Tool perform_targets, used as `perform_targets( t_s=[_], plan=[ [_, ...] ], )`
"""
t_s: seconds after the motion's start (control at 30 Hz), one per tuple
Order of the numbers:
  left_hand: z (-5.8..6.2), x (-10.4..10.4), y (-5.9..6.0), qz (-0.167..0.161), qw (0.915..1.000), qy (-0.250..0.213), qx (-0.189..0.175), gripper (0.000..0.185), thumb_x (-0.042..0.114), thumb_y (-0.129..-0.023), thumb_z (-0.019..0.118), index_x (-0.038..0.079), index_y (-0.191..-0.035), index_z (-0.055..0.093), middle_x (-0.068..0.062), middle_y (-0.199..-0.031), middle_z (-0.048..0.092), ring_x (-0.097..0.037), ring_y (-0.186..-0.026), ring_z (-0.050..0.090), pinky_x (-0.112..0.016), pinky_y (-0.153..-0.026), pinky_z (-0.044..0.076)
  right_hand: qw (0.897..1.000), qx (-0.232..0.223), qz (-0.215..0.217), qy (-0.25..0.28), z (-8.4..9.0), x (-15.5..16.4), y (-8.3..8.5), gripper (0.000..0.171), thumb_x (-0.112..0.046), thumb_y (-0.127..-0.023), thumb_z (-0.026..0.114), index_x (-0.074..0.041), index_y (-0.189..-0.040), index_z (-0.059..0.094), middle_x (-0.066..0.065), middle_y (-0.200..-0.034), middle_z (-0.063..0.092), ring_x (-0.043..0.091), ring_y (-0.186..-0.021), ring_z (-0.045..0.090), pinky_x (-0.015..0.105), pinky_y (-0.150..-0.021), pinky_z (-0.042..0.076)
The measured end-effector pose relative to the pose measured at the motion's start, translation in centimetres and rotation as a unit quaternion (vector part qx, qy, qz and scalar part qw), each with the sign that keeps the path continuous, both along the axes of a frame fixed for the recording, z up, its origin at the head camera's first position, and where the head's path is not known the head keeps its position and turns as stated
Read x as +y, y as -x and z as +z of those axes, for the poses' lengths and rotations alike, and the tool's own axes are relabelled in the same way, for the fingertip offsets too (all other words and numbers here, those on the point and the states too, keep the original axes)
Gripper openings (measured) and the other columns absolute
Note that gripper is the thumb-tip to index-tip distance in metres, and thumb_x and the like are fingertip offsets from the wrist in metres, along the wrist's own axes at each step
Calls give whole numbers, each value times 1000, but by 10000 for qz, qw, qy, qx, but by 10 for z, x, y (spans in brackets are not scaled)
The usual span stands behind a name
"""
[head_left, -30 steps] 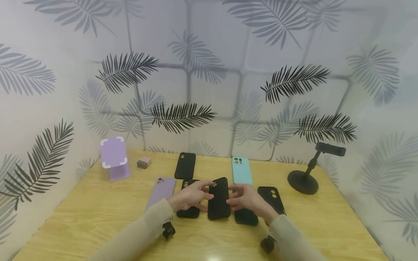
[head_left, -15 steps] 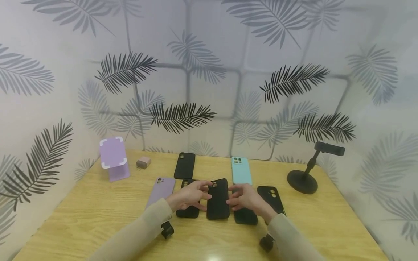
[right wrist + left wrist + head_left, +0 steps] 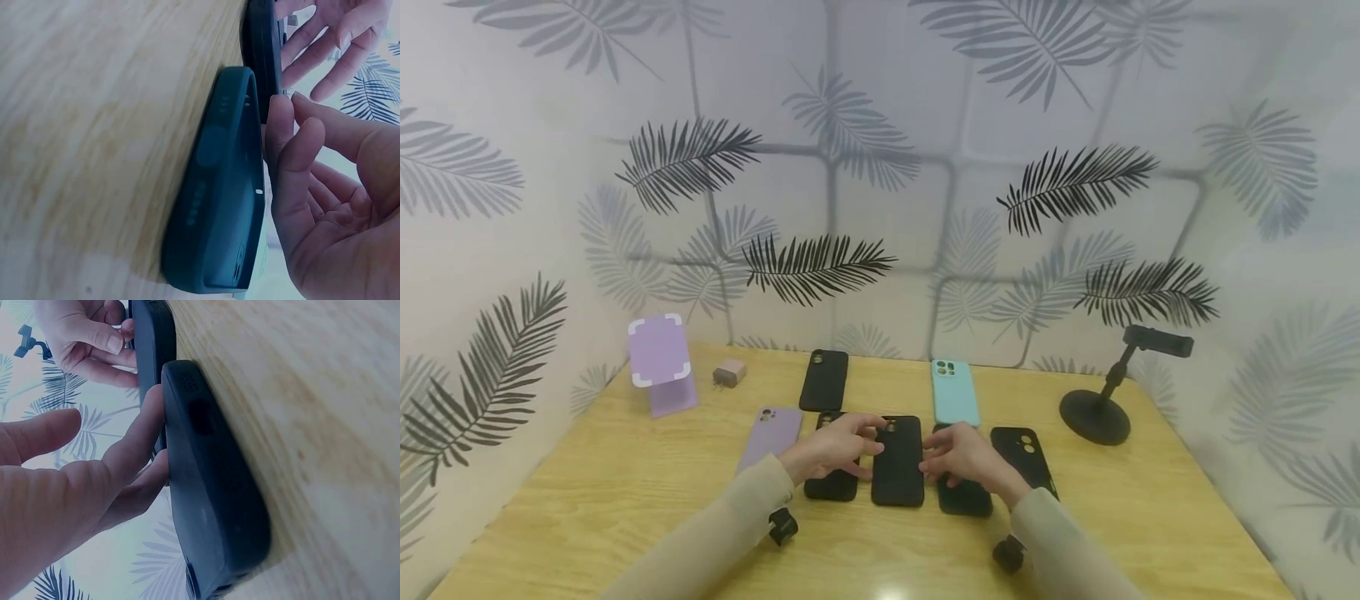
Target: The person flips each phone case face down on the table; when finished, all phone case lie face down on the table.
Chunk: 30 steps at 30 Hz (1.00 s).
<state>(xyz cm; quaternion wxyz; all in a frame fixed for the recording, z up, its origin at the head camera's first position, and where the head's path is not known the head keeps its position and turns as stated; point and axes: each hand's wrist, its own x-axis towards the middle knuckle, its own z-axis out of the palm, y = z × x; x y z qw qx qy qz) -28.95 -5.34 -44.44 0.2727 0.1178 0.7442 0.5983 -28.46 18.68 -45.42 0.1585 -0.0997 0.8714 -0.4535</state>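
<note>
A black phone case (image 3: 898, 467) lies on the table between my hands, its camera cutout at the far end. My left hand (image 3: 842, 446) reaches to its left edge with thumb and fingers spread, over another black phone case (image 3: 832, 487). My right hand (image 3: 962, 454) has loosely bent fingers at the middle case's right edge, above a dark green phone case (image 3: 212, 181). In the right wrist view this green case shows its hollow side. Whether the fingertips still touch the middle case is hard to tell.
Around them lie a purple phone case (image 3: 772, 435), a black phone case (image 3: 824, 381) at the back, a turquoise phone case (image 3: 956, 396) and a black one (image 3: 1026, 457) at right. A purple stand (image 3: 661, 358), a small pinkish block (image 3: 730, 372) and a black stand (image 3: 1097, 417) stand farther back.
The middle black phone case has turned slightly from a tilt to lie straight, shifting a little left and toward me. Both hands stay almost in place beside it.
</note>
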Motion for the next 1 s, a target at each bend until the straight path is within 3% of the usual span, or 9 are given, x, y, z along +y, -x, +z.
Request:
perform_targets(
  t_s=[0.17, 0.37, 0.53, 0.7, 0.87, 1.0],
  plan=[
    [2, -2, 0, 40, 9999, 120, 105, 51, 4, -99, 55, 0, -147, 39, -32, -151, 30, -45, -131, 46, -46, -85, 59, 9999, 19, 110, 71, 1, 2, 1, 38, -9, -87, 73, 7, -120, 64, 13, -95, 76, 20, -74, 72, 30, -52, 56],
    [11, 3, -3, 191, 9965, 588, 555, 52, 8, -98, 58, 3, -147, 40, -28, -150, 36, -40, -126, 53, -49, -100, 51, 9997, 90, -57, 228, 0, 15, 2, 36, -8, -87, 73, 4, -119, 65, 13, -99, 74, 19, -78, 71, 32, -56, 58],
    [13, 13, -1, 185, 9958, 418, 793, 51, 9, -98, 58, 0, -145, 42, -27, -145, 43, -38, -124, 54, -47, -100, 51, 9989, 277, -302, 238, 1, 35, -2, 37, -8, -87, 73, 4, -120, 64, 15, -102, 73, 18, -81, 69, 34, -59, 59],
    [8, 29, -3, 176, 9978, -5, 645, 49, 12, -98, 59, -1, -143, 44, -23, -134, 51, -39, -119, 56, -44, -95, 54, 9973, 489, -502, 224, 5, 54, -8, 36, -9, -88, 73, 4, -120, 64, 17, -106, 72, 19, -82, 68, 34, -63, 58],
    [4, 45, -10, 29, 9990, -336, 305, 49, 11, -98, 60, -3, -142, 44, -19, -124, 54, -38, -117, 57, -41, -90, 58, 9973, 506, -270, 468, 6, 70, -14, 40, -7, -88, 70, 11, -122, 59, 26, -111, 67, 23, -90, 67, 37, -73, 60],
    [3, 55, -14, -80, 9984, -498, 271, 51, 10, -98, 58, -3, -144, 40, -20, -125, 54, -39, -118, 57, -42, -91, 57, 9976, 472, -177, 475, 5, 79, -16, 45, -6, -89, 69, 15, -126, 55, 31, -116, 64, 27, -97, 67, 38, -77, 61]
  ],
)
